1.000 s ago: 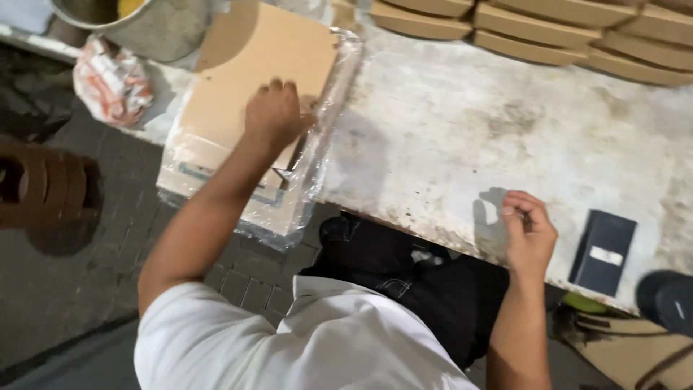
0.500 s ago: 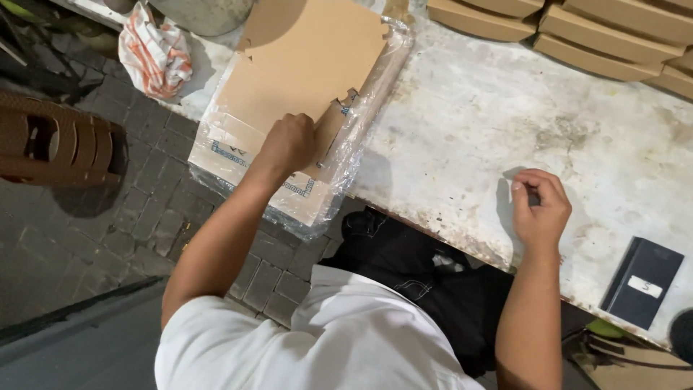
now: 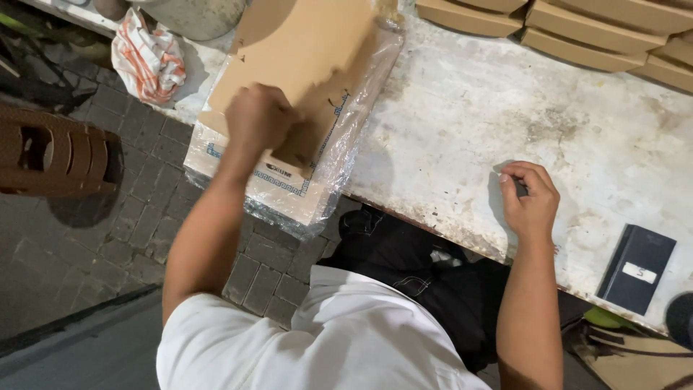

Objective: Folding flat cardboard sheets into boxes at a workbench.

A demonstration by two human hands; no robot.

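My left hand (image 3: pixel 258 119) grips the near edge of a flat brown cardboard sheet (image 3: pixel 310 50) and lifts it off a stack of flat box blanks in a clear plastic wrap (image 3: pixel 339 152). That stack overhangs the left end of a worn white table (image 3: pixel 505 108). My right hand (image 3: pixel 530 196) rests on the table near its front edge, fingers curled around a small dark thing that I cannot make out.
Folded brown boxes (image 3: pixel 577 32) lie in rows at the back right. A dark flat case with a white label (image 3: pixel 637 269) sits at the right front edge. An orange and white plastic bag (image 3: pixel 148 61) and a metal pot (image 3: pixel 195 14) are at the left. A brown plastic stool (image 3: pixel 50 152) stands on the paved floor.
My left hand has closed on the top cardboard sheet and pulled its near edge up. The view has shifted left. My right hand has stayed in place on the table.
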